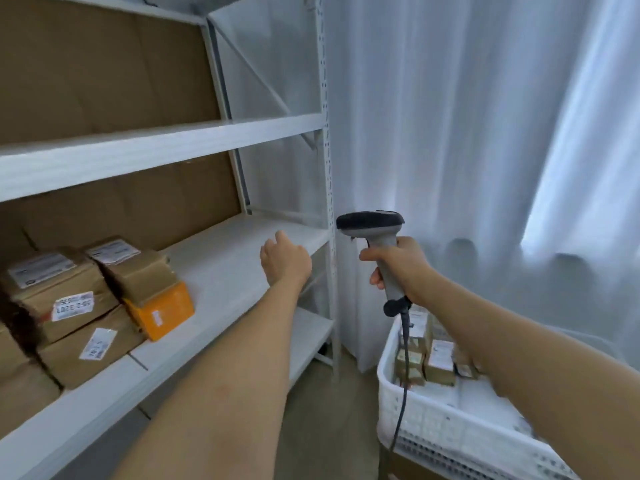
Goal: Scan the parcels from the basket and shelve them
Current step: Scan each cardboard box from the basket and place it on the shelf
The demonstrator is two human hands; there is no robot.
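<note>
My right hand (pixel 398 263) grips the handle of a grey and black barcode scanner (pixel 372 226), held upright beside the rack's front post, its cable hanging down. My left hand (pixel 285 259) hovers over the bare right part of the white shelf (pixel 221 258), fingers loosely curled, holding nothing. Several brown cardboard parcels (pixel 59 292) with white labels and one orange parcel (pixel 162 310) are stacked on the shelf's left side. A white perforated basket (pixel 446 431) at the lower right holds several small brown parcels (pixel 440 362), partly hidden by my right forearm.
The white metal rack (pixel 327 140) has an upper shelf board (pixel 156 147) and a lower one below, with brown cardboard backing. White curtains (pixel 485 133) hang behind the rack and basket. Beige floor shows between rack and basket.
</note>
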